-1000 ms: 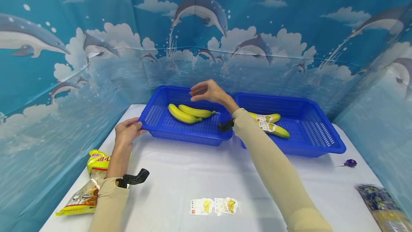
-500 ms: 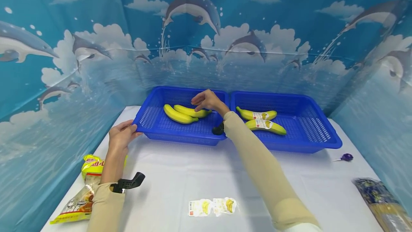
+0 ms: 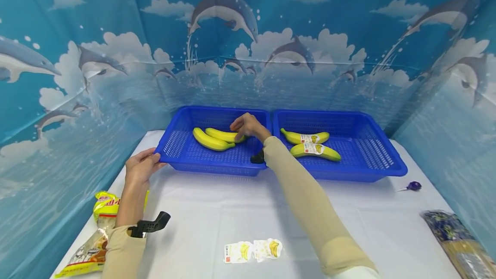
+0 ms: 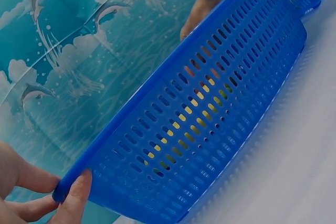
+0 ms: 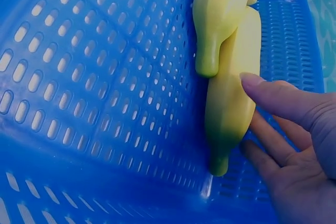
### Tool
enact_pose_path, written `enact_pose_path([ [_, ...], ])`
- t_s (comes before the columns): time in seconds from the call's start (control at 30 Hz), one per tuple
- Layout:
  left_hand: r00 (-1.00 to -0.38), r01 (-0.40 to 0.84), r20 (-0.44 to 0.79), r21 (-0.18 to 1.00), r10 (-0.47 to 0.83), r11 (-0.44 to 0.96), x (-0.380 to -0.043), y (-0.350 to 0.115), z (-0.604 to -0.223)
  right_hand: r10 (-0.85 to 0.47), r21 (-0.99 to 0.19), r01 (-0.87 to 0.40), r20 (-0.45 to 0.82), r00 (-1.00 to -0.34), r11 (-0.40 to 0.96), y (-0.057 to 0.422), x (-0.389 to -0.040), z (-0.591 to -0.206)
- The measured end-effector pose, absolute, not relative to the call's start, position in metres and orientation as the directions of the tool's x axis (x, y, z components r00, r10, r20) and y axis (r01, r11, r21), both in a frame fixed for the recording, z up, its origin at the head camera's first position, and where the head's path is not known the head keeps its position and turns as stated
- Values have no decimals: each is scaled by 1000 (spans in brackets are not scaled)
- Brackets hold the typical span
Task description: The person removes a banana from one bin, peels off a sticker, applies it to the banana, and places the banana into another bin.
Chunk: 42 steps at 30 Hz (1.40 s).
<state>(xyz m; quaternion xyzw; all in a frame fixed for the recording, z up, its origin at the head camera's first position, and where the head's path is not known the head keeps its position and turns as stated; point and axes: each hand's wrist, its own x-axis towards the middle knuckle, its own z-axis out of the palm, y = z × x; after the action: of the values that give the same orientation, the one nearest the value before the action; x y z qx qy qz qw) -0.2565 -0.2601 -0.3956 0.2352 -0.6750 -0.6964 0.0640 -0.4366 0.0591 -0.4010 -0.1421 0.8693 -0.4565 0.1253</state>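
My left hand (image 3: 139,169) pinches the near left corner of a blue perforated basket (image 3: 215,167); in the left wrist view, thumb and fingers sit either side of its rim (image 4: 100,150). Two unlabelled bananas lie inside. My right hand (image 3: 249,127) reaches into this basket and grips the rear banana (image 5: 233,98) near its stem end, thumb on one side and fingers behind. The other banana (image 3: 210,140) lies against it, partly overlapping it in the right wrist view. Through the basket's slots, the left wrist view shows bits of yellow.
A second blue basket (image 3: 356,156) stands to the right, holding a rear banana (image 3: 294,137) and a front banana (image 3: 329,153), both with stickers. Two banana stickers (image 3: 238,252) lie at the front. A snack bag (image 3: 91,244) is left; a purple lollipop (image 3: 414,186) and another bag (image 3: 457,238) are right.
My right hand has come down from above the left basket onto the rear banana and taken hold of it. My left hand keeps its grip on the rim; the head view has shifted slightly.
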Motion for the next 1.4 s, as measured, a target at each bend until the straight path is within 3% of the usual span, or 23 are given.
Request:
enact_pose_path([
  [0.23, -887, -218, -231, 973, -400, -79, -258, -261, -400, -374, -768, -196, -62, -925, 610, 58, -435, -405],
  [0.8, -871, -247, -241, 968, -429, -41, -256, -260, -404, -412, -749, -192, -118, -903, 634, 61, -432, -407],
  [1.4, -870, -247, -252, 967, -424, -69, -262, -258, -401, -529, -795, -305, -22, -848, 524, 77, -426, -352],
])
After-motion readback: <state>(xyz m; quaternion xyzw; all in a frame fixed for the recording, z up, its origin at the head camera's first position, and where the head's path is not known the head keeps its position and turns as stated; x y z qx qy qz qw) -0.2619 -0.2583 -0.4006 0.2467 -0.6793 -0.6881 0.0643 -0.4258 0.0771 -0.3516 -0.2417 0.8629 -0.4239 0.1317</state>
